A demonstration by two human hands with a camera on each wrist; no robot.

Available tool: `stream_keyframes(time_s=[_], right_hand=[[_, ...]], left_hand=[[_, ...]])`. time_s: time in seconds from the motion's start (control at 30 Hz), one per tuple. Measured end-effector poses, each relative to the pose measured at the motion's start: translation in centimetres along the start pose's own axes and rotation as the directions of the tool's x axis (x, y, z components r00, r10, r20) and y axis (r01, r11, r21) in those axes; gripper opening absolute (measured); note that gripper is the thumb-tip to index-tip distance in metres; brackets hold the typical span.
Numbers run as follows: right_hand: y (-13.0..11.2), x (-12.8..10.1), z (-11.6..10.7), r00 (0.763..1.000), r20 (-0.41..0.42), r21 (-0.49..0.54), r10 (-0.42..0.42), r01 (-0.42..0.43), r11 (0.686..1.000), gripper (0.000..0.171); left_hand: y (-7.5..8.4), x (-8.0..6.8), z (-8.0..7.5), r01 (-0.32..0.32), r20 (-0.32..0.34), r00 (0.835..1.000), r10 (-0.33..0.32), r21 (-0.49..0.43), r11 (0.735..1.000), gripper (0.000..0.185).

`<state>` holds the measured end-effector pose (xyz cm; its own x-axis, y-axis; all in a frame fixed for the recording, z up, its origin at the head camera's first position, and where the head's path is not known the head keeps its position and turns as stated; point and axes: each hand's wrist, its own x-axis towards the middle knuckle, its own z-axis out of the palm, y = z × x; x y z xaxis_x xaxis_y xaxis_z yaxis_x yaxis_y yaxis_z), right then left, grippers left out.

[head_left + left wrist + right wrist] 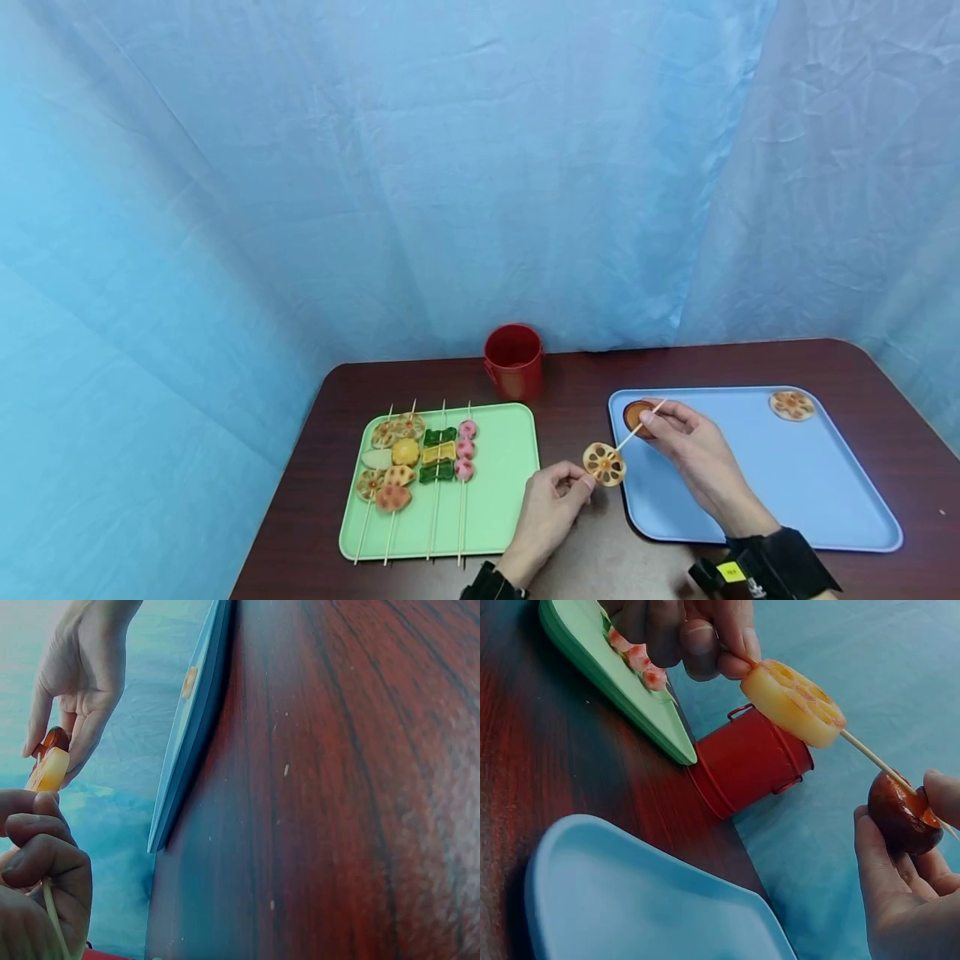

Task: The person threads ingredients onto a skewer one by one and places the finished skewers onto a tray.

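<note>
Left hand (551,500) pinches the lotus slice (603,464) on the skewer (637,429); right hand (693,446) grips the skewer and a brown piece (636,414), over the blue tray (825,500) edge.

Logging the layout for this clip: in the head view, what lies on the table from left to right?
Green tray with loaded skewers → red cup → left hand → lotus root slice on a stick → right hand → blue tray → a lotus slice in its far right corner.

Dark wooden table (585,383) under a green tray (502,500), blue tray (825,500) and red bucket (514,362).
</note>
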<state>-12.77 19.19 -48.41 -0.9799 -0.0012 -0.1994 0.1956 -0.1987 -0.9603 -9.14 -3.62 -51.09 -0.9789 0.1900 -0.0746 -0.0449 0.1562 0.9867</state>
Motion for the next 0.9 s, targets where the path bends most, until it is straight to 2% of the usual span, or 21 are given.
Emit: stream_keyframes(time_s=[0.1, 0.3, 0.53, 0.73, 0.83, 0.9], right_hand=[[0.3, -0.1, 0.3, 1.000, -0.012, -0.009, 0.003, -0.003, 1.000, 0.039], [1.3, -0.6, 1.5, 0.999, 0.026, -0.044, 0.033, -0.032, 0.999, 0.041], [1.5, -0.8, 1.9, 0.998, 0.048, -0.048, 0.027, -0.025, 0.999, 0.049], [0.6, -0.4, 0.3, 0.993, 0.117, -0.115, -0.004, 0.017, 0.993, 0.065], [-0.1, -0.1, -1.2, 0.995, 0.099, -0.166, -0.020, 0.037, 0.985, 0.071], [-0.6, 0.2, -2.3, 0.997, 0.071, -0.239, -0.044, 0.060, 0.969, 0.073]], left_hand=[[0.0, 0.0, 0.1, -0.011, -0.008, 1.000, 0.011, 0.001, 1.000, 0.019], [-0.1, 0.1, 0.4, -0.047, -0.021, 0.999, 0.046, -0.015, 0.999, 0.016], [0.0, 0.1, 0.4, -0.010, -0.022, 1.000, 0.009, -0.011, 1.000, 0.016], [0.0, 0.0, 0.2, -0.017, -0.018, 1.000, 0.017, -0.017, 1.000, 0.020], [-0.2, 0.0, 0.0, -0.027, -0.019, 0.999, 0.027, -0.015, 1.000, 0.019], [-0.2, 0.0, -0.2, -0.034, -0.020, 0.999, 0.034, -0.013, 0.999, 0.018]])
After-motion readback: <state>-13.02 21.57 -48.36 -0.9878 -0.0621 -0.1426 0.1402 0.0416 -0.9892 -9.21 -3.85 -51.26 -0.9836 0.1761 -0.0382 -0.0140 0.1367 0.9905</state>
